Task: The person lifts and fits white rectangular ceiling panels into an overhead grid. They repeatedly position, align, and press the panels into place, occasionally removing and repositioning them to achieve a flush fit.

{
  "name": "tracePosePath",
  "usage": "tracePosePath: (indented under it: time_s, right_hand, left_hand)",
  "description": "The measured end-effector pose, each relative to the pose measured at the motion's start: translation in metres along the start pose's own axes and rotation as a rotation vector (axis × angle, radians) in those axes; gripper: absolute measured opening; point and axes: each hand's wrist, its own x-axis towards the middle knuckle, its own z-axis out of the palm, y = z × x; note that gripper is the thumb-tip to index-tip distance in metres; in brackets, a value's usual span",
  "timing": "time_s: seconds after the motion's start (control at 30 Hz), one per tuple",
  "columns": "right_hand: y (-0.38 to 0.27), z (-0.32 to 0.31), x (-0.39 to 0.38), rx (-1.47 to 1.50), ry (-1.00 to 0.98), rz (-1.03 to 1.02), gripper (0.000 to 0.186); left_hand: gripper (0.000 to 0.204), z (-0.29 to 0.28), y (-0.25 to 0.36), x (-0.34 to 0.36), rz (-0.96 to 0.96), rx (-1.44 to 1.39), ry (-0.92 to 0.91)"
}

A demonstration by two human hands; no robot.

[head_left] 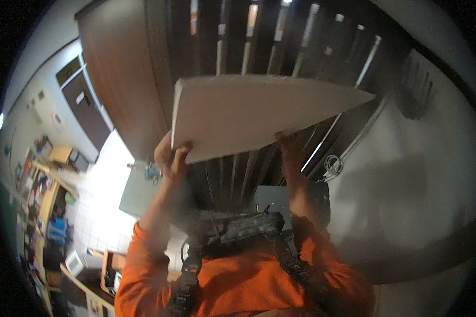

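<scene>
In front of my chest I hold up a pale flat board [243, 113], tilted, with its wide face toward me and its far edge raised. My left hand [172, 157] grips its lower left corner, the thumb on the near face and the fingers behind. My right hand [290, 145] is closed on the lower edge, right of the middle; its fingers are partly hidden behind the board. The board tapers to a point on the right, beyond my right hand.
Behind the board stands a dark slatted partition [232, 185] with light in its gaps. A brown wooden panel [119, 68] is to its left. A coiled white cable [333, 165] hangs by the right wall [407, 179]. A grey-green tabletop [135, 193] lies below my left forearm.
</scene>
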Motion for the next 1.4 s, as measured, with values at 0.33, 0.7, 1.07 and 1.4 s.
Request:
tracePosePath:
  time_s: [0.33, 0.7, 1.07, 1.4]
  right_hand:
    - [-0.031, 0.014, -0.024, 0.085, 0.246, -0.243, 0.09]
    - [-0.071, -0.009, 0.022, 0.216, 0.15, -0.469, 0.111]
    - [-0.213, -0.066, 0.115, 0.185, 0.279, -1.013, 0.11]
    - [-0.258, -0.114, 0.128, -1.569, 0.925, -1.287, 0.076]
  left_hand:
    - [0.045, -0.002, -0.049, -0.02, -0.186, -0.211, 0.035]
    - [0.059, 0.041, 0.016, 0.071, -0.234, -0.191, -0.161]
    - [0.076, 0.087, 0.113, 0.185, -0.31, -0.612, -0.443]
    - [0.076, 0.133, 0.113, 0.229, -0.22, -0.774, -0.31]
